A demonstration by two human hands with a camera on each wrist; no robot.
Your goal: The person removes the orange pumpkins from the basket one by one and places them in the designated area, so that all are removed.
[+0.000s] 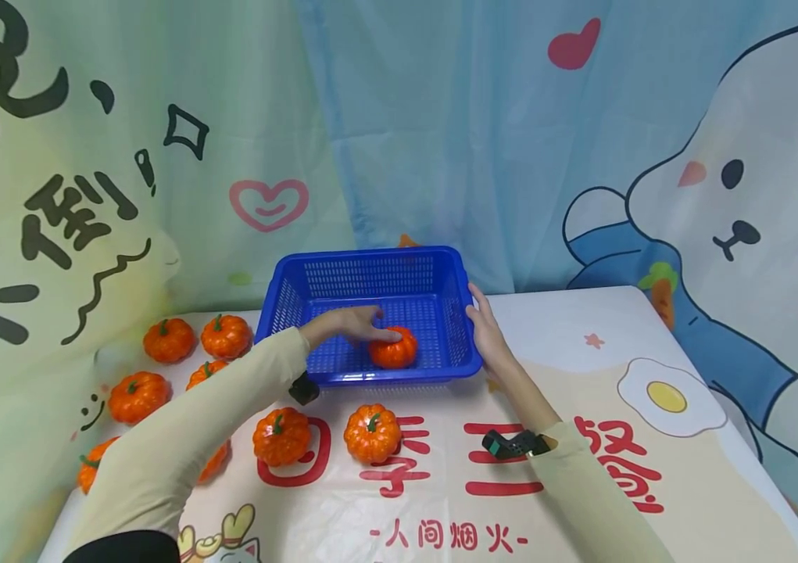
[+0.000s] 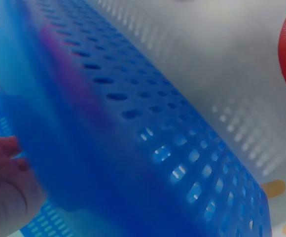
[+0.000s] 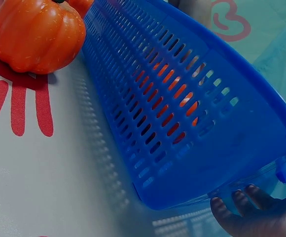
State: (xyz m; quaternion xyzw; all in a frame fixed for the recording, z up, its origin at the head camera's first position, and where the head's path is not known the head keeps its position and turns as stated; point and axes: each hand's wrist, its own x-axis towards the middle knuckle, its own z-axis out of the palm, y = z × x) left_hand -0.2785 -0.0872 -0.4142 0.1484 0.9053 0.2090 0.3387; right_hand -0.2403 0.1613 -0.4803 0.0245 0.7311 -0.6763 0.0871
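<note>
A blue plastic basket [image 1: 374, 376] with slotted walls stands at the back of the table. One small orange pumpkin [image 1: 399, 352] lies inside, near the front wall. My left hand [image 1: 351, 323] reaches over the front rim, its thumb across the pumpkin's top and its fingers spread beside it. In the left wrist view, the basket's wall [image 2: 133, 148] covers part of that hand [image 2: 10, 187]. At the right end, my right hand [image 1: 488, 332] holds the basket by its rim, and its fingers [image 3: 241, 201] show under the edge in the right wrist view.
Two pumpkins, one left [image 1: 282, 436] and one right [image 1: 373, 433], sit in front of the basket. Several more, including a pumpkin [image 1: 139, 397], lie on the left, partly behind my left sleeve [image 1: 195, 438]. A printed curtain [image 1: 413, 156] hangs right behind the basket.
</note>
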